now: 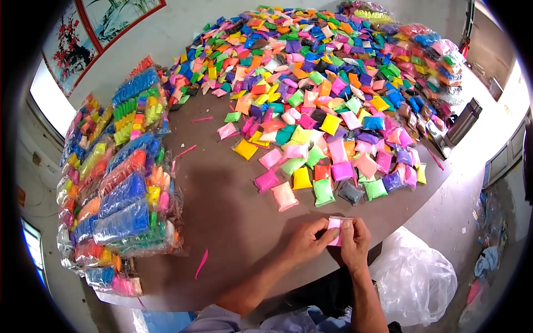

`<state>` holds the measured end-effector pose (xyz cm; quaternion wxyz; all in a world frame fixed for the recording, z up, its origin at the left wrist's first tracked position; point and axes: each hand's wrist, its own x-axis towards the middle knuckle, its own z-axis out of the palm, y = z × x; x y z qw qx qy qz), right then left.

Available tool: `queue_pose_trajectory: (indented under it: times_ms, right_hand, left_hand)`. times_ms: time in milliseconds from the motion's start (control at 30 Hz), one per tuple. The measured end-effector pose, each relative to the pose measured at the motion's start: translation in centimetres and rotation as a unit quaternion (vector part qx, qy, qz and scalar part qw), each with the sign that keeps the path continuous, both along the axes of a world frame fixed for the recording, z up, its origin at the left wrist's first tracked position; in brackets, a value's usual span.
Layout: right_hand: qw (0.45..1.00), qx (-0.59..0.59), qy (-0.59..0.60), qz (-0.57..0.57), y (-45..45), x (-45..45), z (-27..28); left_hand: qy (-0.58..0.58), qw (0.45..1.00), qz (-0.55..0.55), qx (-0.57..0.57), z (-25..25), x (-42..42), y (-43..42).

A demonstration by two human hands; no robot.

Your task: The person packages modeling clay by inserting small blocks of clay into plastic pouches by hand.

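Note:
Between my two hands, close to the front edge of the brown table [205, 222], is a small pink packet [335, 225] in clear plastic. My left hand [308, 237] pinches its left side with thumb and fingers. On the other side my right hand [354, 237] grips the packet's right part, thumb on top. Just beyond my hands lie more pillow-shaped packets: a dark grey one [350, 192], a light green one [323, 192] and a peach one [285, 196]. Behind them spreads a large heap of many-coloured packets [300, 72].
Clear bags of colour-sorted packets [119, 205] are stacked along the left side, with more bags [427, 55] at the back right. A metal flask [465, 122] stands at the right edge. A pink strip [201, 264] lies on the table. A white plastic bag [413, 277] sits below, right.

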<state>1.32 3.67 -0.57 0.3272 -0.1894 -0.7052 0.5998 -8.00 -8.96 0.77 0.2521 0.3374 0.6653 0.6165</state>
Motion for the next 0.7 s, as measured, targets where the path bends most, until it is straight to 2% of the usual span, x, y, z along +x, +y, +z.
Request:
queue_pose_trajectory:
  times_ms: [67, 167, 233, 533, 633, 700]
  right_hand:
    - [1.0, -0.02, 0.015, -0.003, 0.0, 0.1, -0.2]
    - [1.0, -0.017, 0.016, 0.004, 0.2, 0.4, -0.3]
    - [1.0, 0.011, -0.004, 0.013, 0.1, 0.5, -0.1]
    - [1.0, 0.02, -0.006, 0.008, 0.0, 0.3, 0.3]
    - [1.0, 0.028, -0.005, -0.002, -0.1, 0.3, 0.3]
    - [0.999, 0.034, -0.016, 0.006, -0.1, 0.4, 0.5]
  left_hand:
    - [0.023, 1.0, -0.008, 0.003, -0.2, 0.1, 0.0]
    - [-0.037, 0.999, -0.006, -0.022, 0.3, 0.1, -0.1]
    - [-0.086, 0.996, 0.003, 0.006, -0.6, -0.1, -0.1]
    - [-0.052, 0.999, 0.016, 0.003, -0.5, -0.1, -0.1]
    - [-0.084, 0.996, 0.03, 0.03, -0.5, 0.2, 0.3]
    - [-0.083, 0.996, 0.024, 0.009, -0.7, 0.0, 0.0]
